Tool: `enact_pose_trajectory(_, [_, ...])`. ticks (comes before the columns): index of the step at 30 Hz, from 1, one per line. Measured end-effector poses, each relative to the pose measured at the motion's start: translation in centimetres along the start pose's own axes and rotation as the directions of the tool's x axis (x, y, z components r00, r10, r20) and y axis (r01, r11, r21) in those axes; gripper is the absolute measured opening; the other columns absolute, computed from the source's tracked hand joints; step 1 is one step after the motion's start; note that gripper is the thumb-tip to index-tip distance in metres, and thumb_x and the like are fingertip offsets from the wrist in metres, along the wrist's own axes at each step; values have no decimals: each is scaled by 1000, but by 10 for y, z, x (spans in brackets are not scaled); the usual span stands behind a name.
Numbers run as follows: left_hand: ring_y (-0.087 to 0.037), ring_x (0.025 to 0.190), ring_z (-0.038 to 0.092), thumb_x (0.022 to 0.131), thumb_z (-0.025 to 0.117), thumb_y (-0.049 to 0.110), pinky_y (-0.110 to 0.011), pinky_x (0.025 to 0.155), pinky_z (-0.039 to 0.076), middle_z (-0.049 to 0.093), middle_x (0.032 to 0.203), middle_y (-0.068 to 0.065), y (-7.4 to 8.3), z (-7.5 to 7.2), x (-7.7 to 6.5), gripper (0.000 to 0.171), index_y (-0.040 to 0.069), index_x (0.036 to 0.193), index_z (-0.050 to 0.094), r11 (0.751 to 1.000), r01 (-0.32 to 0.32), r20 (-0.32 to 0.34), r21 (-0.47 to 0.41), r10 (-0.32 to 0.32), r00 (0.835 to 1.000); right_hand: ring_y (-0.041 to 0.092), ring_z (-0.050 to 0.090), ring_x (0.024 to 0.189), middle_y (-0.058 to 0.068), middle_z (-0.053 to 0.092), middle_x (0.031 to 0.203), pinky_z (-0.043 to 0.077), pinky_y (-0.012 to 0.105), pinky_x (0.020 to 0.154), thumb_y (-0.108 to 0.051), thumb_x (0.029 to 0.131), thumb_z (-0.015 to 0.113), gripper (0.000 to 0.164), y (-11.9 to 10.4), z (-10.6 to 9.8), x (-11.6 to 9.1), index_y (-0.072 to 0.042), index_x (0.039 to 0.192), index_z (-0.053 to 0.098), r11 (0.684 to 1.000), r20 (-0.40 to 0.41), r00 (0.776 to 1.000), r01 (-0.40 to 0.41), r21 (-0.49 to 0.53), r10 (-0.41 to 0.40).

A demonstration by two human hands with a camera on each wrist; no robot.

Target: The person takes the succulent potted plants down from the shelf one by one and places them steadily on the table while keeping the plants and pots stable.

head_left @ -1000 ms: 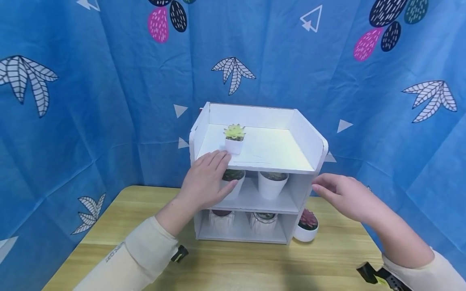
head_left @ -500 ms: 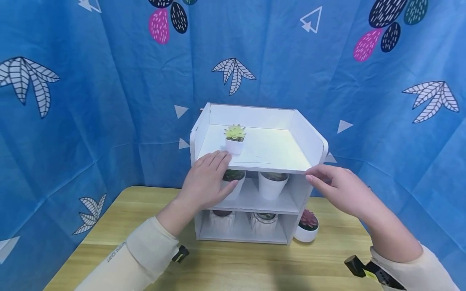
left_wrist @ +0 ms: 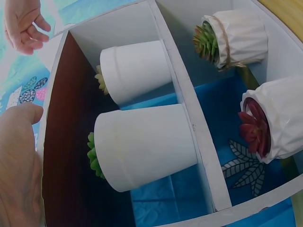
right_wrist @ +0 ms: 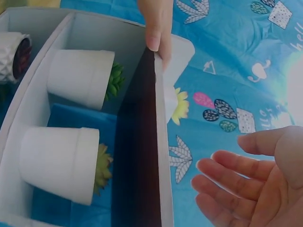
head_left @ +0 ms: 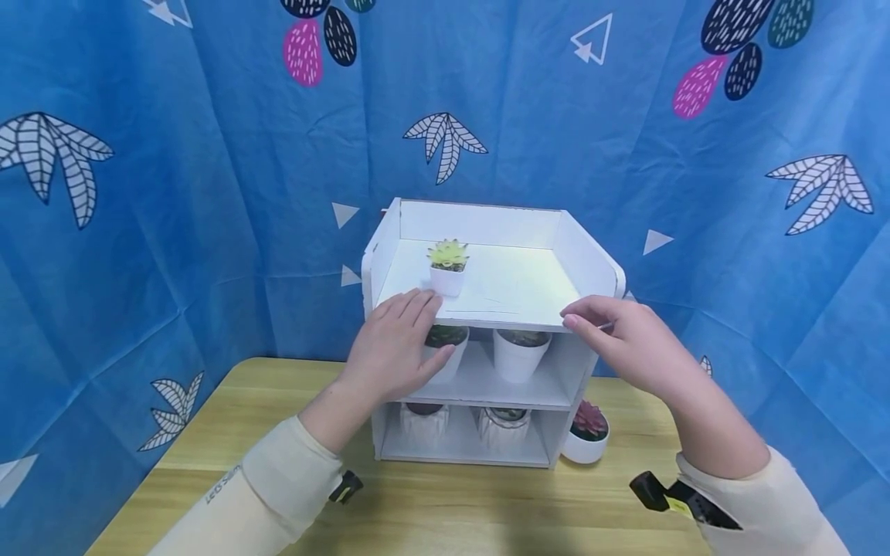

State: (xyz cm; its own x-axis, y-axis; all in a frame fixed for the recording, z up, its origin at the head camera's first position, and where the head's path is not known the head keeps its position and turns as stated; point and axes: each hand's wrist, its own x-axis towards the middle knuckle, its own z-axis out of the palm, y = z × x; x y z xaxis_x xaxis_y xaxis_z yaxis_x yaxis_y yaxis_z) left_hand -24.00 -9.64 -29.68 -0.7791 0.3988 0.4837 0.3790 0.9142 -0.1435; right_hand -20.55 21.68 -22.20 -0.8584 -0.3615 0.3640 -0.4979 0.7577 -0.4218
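Note:
A white three-level shelf unit point(head_left: 584, 262) stands on the table. On its top level, left of centre, is a light green succulent in a small white pot point(head_left: 447, 280). My left hand point(head_left: 392, 344) lies at the top board's front edge with fingers extended, the fingertips close beside this pot. Whether they touch it I cannot tell. My right hand point(head_left: 622, 336) hovers by the front right of the top board, fingers slightly bent. In the right wrist view the right hand point(right_wrist: 251, 184) is apart from the board, with nothing in it.
The middle level holds two potted succulents in white pots point(left_wrist: 147, 146). Two textured white pots point(left_wrist: 284, 120) with succulents sit on the bottom level. A red succulent in a white pot point(head_left: 585, 449) stands right of the unit. Blue patterned cloth point(head_left: 292, 193) hangs behind.
My right hand has moved left and slightly up, from beside the unit to the front right of its top board. My left hand and the small pot have stayed in place.

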Motion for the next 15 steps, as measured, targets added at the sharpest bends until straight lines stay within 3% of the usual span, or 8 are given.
enact_pose_trajectory(7, [-25,147,32,97,45,61,-42,121,23,38,159,-7,0,1,-1,77,10,155,35,1000,0,3,-5,0,1000,33,67,105,11,71,117,57,52,85,-35,103,56,37,-1,10,7,-7,123,68,1000,-55,998,6,25,-5])
enact_pose_trajectory(15, [-25,146,33,97,45,60,-42,121,23,39,158,-7,0,1,-1,77,10,155,36,1000,-3,-6,0,3,1000,35,63,114,13,71,117,53,57,89,-33,103,56,35,-5,22,14,-7,124,68,996,-208,976,48,-77,-64])
